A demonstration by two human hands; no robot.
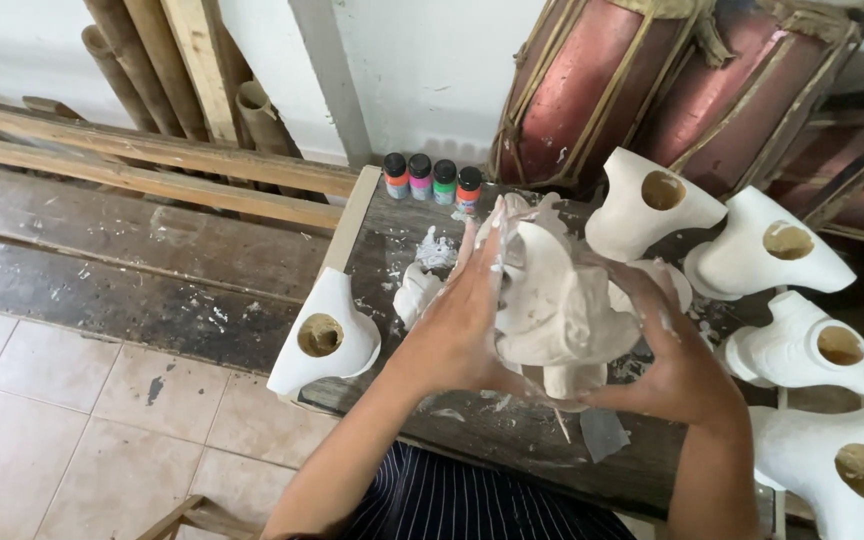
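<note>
Cradling a chalky white plaster figure (552, 300) at the centre of the frame, above the dark counter (392, 240), the left hand (457, 325) and right hand (677, 365) are each closing their grip on it from opposite sides. Its lower part is sitting hidden behind the palms, so its form is perhaps an animal. Four small paint bottles (432, 178) are standing at upper centre, holding orange, pink, green and red. Hollow white casts (324, 335) are lying around, holes showing.

You face a white wall (432, 70). Left of it, timber planks (152, 150) and poles lean; below, pale floor tiles (42, 420) spread. Right of it stand red drums (652, 80), daylight soft throughout.
</note>
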